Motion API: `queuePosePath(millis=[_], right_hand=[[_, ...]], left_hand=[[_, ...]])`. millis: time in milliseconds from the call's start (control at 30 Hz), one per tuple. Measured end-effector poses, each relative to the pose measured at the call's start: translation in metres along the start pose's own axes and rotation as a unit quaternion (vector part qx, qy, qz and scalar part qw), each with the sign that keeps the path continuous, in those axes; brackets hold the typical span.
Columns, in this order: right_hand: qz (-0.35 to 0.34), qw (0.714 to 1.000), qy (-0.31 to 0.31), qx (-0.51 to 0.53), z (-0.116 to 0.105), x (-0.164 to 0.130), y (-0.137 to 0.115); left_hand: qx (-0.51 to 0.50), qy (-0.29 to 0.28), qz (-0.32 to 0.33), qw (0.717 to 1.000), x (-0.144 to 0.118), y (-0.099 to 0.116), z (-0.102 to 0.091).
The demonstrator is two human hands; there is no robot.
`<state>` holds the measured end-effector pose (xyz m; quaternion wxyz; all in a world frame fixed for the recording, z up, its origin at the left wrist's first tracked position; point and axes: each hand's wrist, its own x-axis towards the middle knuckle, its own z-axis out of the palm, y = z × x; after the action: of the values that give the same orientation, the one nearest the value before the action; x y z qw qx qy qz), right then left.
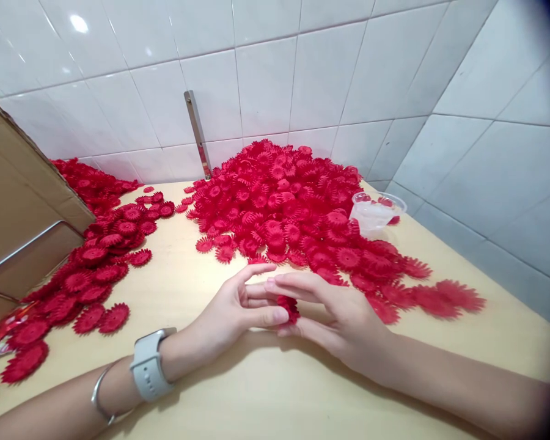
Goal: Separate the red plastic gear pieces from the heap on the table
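Where the 2 hands meet above the table (pixel 266 391), 1 small stack of red discs (pixel 289 307) is held between them, low and near the front edge.

Item 1, left hand (pixel 238 311): thumb laid across the stack from the near side, index raised and extended, other fingers loosely curled; it pinches the stack lightly. Grey watch (pixel 149 371) and thin bangle (pixel 101 396) at the wrist.

Item 2, right hand (pixel 334 311): fingers stretched leftward over the stack, thumb beneath; closed on the stack from the far side.

Item 3, stack: toothed red flower-like discs, faces pressed together. It seems to stand on edge, long axis roughly left to right between the hands; the exact tilt is hidden by fingers.

Item 4, heap (pixel 284 201) of the same discs against the tiled wall, spilling right toward the edge. Item 5, second spread (pixel 96 269) at left, beside a cardboard box (pixel 22 201). Item 6, clear cup (pixel 376 211) at the heap's right side. Item 7, metal strip (pixel 197 131) leaning on the wall.

Step in hand, by judgement: gathering and squaring discs into 1 stack. The next move likely calls for an even squeeze, so the teeth stay aligned and no disc slips out sideways.
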<state>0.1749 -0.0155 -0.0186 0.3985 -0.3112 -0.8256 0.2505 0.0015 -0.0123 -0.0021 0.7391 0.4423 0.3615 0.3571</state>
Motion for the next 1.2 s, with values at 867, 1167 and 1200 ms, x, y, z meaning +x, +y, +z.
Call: queuePosePath(millis=[867,1167,1200], right_hand=[[-0.048,0.997,0.003,-0.068,0.0023,0.0007,0.0028],[0.16,0.977,0.044,0.131,0.0013,0.005,-0.0003],[0.182,0.966,0.046,0.179,0.0012,0.0061,0.0001]], left_hand=[[0.066,0.03,0.02,0.997,-0.0028,0.0053,0.0019],[0.112,0.057,0.087,0.988,-0.005,0.0015,0.0029],[0.137,0.063,0.108,0.983,-0.006,0.0007,0.0034]])
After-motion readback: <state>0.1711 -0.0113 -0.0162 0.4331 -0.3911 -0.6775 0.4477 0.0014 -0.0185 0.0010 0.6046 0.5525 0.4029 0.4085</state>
